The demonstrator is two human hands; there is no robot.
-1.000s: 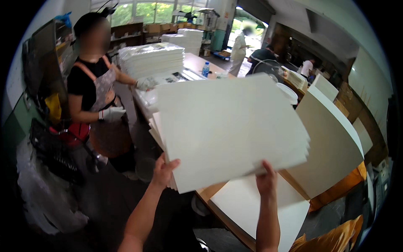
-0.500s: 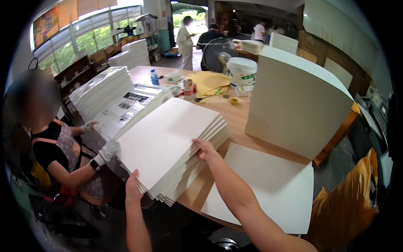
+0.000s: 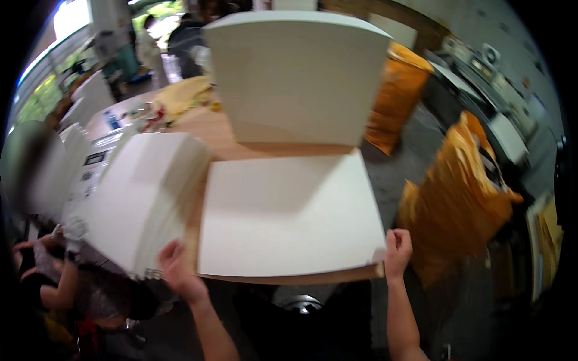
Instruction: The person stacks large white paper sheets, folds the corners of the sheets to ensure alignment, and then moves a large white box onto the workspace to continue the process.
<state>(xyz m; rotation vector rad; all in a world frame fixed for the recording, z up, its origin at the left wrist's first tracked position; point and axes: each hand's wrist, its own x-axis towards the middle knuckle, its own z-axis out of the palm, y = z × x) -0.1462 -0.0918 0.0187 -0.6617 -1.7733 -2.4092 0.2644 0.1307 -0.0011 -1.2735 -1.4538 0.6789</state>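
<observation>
Both grips are on white board as I watch: my left hand [image 3: 177, 271] curls its fingers against the near edge of the thick stack of white sheets [image 3: 141, 201], which sits tilted at the left of the wooden tabletop [image 3: 226, 135] with its near corner hanging past the edge, so I judge the hand is steadying the pile and keeping it from sliding off. My right hand [image 3: 397, 253] is closed in a pinch on the near right corner of the single large white sheet [image 3: 289, 219], which lies flat on the tabletop just right of the stack, its near edge running along the tabletop's front edge; a corner is the easy place to catch one thin sheet, which I take as the reason for holding it there. Behind the flat sheet a second big white board [image 3: 295, 75] stands upright, its lower edge meeting the far edge of the flat one. Orange bags [image 3: 463, 198] slump on the floor to the right, well apart from the sheets. At the far left another person's gloved hand [image 3: 73, 228] rests beside the stack, and more white piles [image 3: 90, 96] and small clutter sit on the far part of the tabletop, too blurred to name.
</observation>
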